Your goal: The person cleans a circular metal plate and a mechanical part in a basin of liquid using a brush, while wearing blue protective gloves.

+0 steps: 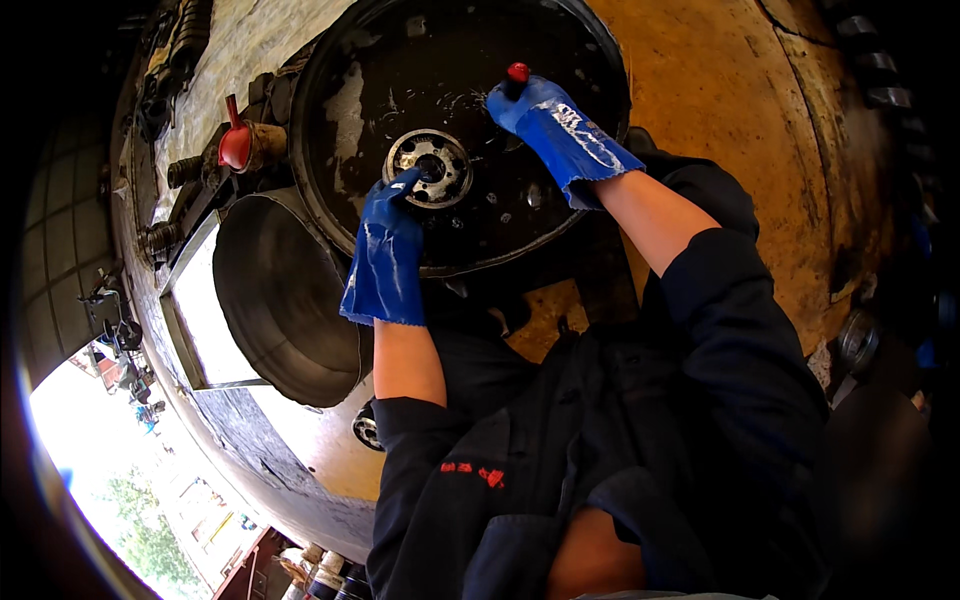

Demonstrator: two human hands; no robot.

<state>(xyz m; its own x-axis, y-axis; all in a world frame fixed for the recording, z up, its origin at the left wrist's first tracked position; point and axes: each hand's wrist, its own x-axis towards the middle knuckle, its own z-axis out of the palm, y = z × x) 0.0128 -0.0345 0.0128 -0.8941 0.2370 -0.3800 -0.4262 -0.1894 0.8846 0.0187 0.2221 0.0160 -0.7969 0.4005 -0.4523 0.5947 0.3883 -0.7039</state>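
A round metal part [455,180] with holes around its hub lies in a wide black basin [612,60] of dark, wet-looking liquid. My left hand [390,225], in a long blue rubber glove, reaches in from the near left and grips this part by its centre. Its fingertips are partly lost against the dark hub. To the right and farther off, my right hand [535,100], gloved alike, is closed around a dark tool with a red-tipped handle [517,72]. The tool's working end is hidden by the glove and the dark liquid.
Left of the basin stands a red spouted can [236,145] beside greasy machine parts. A large open metal cylinder [290,300] rests against the basin's near-left side. Another round metal part [367,428] shows beside my left sleeve. Stained orange-brown ground [730,90] extends to the right.
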